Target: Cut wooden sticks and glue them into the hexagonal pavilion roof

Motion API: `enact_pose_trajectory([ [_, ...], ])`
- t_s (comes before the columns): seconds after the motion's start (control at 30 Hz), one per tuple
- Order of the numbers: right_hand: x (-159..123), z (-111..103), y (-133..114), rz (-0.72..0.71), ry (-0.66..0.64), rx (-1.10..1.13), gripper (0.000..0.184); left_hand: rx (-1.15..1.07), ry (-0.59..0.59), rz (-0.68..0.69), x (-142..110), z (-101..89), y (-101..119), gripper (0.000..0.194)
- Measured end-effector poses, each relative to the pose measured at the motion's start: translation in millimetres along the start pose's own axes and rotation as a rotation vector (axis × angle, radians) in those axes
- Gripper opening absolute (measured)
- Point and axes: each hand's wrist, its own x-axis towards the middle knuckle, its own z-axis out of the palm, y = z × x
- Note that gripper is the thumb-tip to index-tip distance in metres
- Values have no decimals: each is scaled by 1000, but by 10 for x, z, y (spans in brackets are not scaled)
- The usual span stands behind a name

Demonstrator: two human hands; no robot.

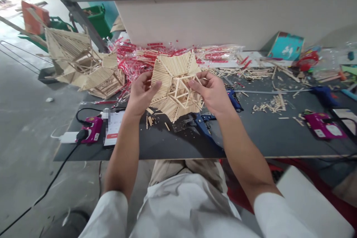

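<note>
Between my two hands is a wooden stick model (176,64), star-shaped, with slatted panels around an open frame of sticks in its middle. My left hand (142,93) grips its left edge, thumb on the near face and fingers behind. On the right side my right hand (209,91) holds it with the thumb by the central frame; some of its fingers are hidden behind the model. Below the model, a blue-handled cutter (205,128) lies on the dark table (173,147), with short stick offcuts (150,120) beside it.
A larger stick structure (80,63) stands at the table's left end. Red-and-clear plastic wrappers (128,54) and loose sticks (245,72) spread along the back. A phone (111,130) and a purple box (93,130) with cables lie at left; another purple box (325,125) lies at right.
</note>
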Motion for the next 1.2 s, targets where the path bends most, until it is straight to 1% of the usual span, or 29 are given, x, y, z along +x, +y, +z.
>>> enact_pose_trajectory([
  [0.1,-6,-138,21,-62,5,-96,43,-1,-73,-6,1,29,80,46],
  [0.2,-27,-350,124,-141,108,-232,34,10,-93,-12,-6,30,121,45],
  [0.27,-38,-481,226,-156,166,-289,34,5,-110,-35,-5,20,121,44],
  [0.33,-42,-573,331,-166,217,-289,35,-23,-126,-67,1,16,118,44],
  [0.47,-23,-670,500,-195,364,-302,37,-66,-143,-103,20,39,153,46],
  [0.53,-17,-707,567,-182,420,-316,35,-83,-140,-132,30,53,180,47],
  [0.63,-41,-760,664,-153,464,-313,32,-122,-77,-170,46,57,200,49],
  [0.7,-80,-781,721,-141,457,-313,29,-137,-30,-191,55,47,204,50],
  [0.73,-103,-784,744,-139,446,-315,28,-136,-29,-207,57,42,205,49],
  [0.87,-188,-759,786,-130,345,-340,32,-140,-123,-289,55,29,201,45],
  [1.0,-218,-736,774,-120,253,-362,39,-200,-113,-305,51,40,165,43],
  [1.1,-217,-725,789,-69,219,-290,41,-215,-109,-321,57,66,156,42],
  [1.2,-222,-677,832,13,178,-173,50,-215,-101,-313,72,94,175,38],
])
